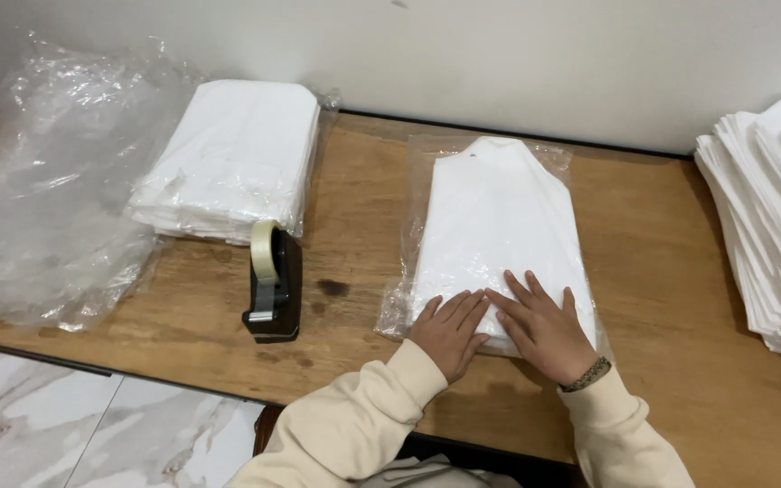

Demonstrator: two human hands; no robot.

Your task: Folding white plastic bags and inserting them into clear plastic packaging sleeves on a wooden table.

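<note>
**Pressing a bagged white garment flat near the front edge**

Lying at the left edge of the surface [354,194] is a loose heap of crumpled clear plastic bags [42,190], and just beside it, toward the back edge, sits a neat stack of bagged white garments [232,158]. A black tape dispenser [273,285] stands in front of that stack, near the front edge and within easy reach of the left hand.

At the middle lies a folded white garment in a clear bag [499,226], running from the back edge toward the front. The left hand [449,330] rests open and flat, palm down, on its near end, gripping nothing. The right hand [544,330], with a beaded bracelet at the wrist, lies the same way, fingers spread, its fingertips touching those of the left; both seem to be flattening the bag.

At the right edge a fanned pile of unbagged white folded cloth [770,217] sits well apart from the hands.
</note>
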